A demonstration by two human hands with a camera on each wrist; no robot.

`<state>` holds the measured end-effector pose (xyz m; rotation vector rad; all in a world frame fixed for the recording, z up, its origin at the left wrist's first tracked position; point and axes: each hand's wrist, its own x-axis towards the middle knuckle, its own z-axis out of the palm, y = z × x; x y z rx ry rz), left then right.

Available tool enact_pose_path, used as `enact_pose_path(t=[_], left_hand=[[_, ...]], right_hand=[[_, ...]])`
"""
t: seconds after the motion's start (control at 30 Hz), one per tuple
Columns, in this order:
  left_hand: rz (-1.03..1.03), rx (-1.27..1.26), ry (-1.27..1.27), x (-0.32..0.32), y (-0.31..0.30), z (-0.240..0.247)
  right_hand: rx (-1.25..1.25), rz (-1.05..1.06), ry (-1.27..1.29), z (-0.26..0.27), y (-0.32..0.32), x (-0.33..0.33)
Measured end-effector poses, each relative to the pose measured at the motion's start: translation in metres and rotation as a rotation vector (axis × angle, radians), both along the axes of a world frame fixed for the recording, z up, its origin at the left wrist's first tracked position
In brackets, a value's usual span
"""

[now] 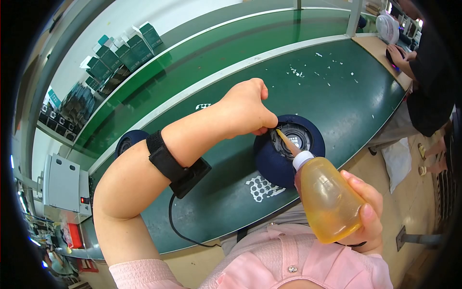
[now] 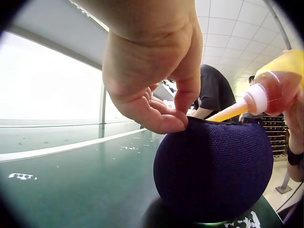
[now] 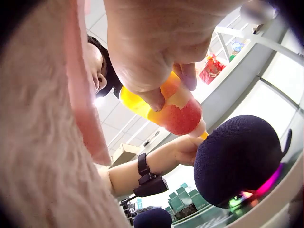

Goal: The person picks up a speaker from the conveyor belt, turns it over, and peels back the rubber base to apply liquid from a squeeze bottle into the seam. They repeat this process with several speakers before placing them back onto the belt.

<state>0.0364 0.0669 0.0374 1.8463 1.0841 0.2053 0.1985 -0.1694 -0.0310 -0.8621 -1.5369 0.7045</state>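
Note:
A round navy fabric-covered body (image 1: 274,166) with a black ring-shaped recess stands on the green table. My left hand (image 1: 245,108) pinches the fabric edge at its rim; in the left wrist view the thumb and index finger of that hand (image 2: 152,80) meet at the top edge of the fabric (image 2: 213,166). My right hand (image 1: 370,212) grips a squeeze bottle (image 1: 332,200) of amber liquid, tilted, its narrow tip at the recess's inner edge near the left fingertips. The right wrist view shows the right hand (image 3: 161,52) round the bottle (image 3: 180,116).
A second navy round body (image 1: 130,140) stands at the left on the green table (image 1: 337,72). White perforated residue (image 1: 263,188) lies near the front edge. Green boxes (image 1: 127,55) stand beyond the rail. Another person (image 1: 428,72) is at the far right.

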Motion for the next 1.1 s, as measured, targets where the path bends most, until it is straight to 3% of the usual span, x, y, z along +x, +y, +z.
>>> enact_pose_path(t=[0.2, 0.3, 0.4, 0.47, 0.7, 0.8, 0.83, 0.93, 1.1], left_hand=[[-0.006, 0.046, 0.061, 0.002, -0.005, 0.007], [-0.005, 0.079, 0.078, 0.003, -0.008, 0.01], [-0.02, 0.109, 0.129, 0.005, -0.009, 0.008], [-0.117, 0.432, 0.213, 0.006, -0.007, 0.0], [-0.257, 0.646, 0.19, 0.014, -0.002, 0.028], [-0.536, 0.71, -0.02, 0.031, -0.002, 0.035], [-0.538, 0.711, -0.021, 0.037, -0.003, 0.035], [-0.892, 0.743, 0.095, 0.052, -0.007, 0.035], [-1.007, 0.778, 0.221, 0.06, -0.004, 0.021]], right_hand=[[0.288, -0.352, -0.369, 0.002, 0.004, -0.009], [0.423, -0.498, -0.388, -0.005, 0.011, -0.007], [0.402, -0.497, -0.39, -0.005, 0.012, -0.003], [0.398, -0.514, -0.383, -0.004, 0.012, -0.005], [0.441, -0.516, -0.374, -0.011, 0.014, -0.004], [0.443, -0.51, -0.414, -0.006, 0.012, -0.002], [0.444, -0.513, -0.414, -0.005, 0.012, -0.002], [0.447, -0.497, -0.414, -0.005, 0.013, -0.001], [0.437, -0.449, -0.409, -0.008, 0.012, 0.003]])
